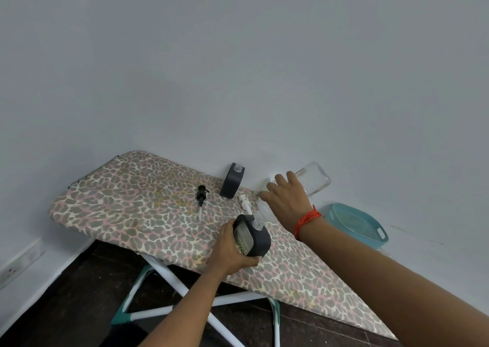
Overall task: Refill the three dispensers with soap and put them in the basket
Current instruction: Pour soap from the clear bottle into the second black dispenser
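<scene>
Left hand (232,251) wraps the grey dispenser (258,238) at the ironing board's (132,201) near edge, neck uncapped. Right hand (288,201) grips the tipped clear soap bottle (316,178). Line mouth over neck, pour slowly, hold steady. Basket (382,238) waits off the far right edge.

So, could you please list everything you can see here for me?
board: 1, leopard print, by the wall
dispenser: 2, dark grey, one by the wall, one at the near edge
bottle: 1, clear, tilted over the near dispenser
pump: 2, black and white, lying on the board
basket: 1, teal, far right
socket: 1, white, low left wall
left hand: 1, gripping the near dispenser
right hand: 1, gripping the bottle
</scene>
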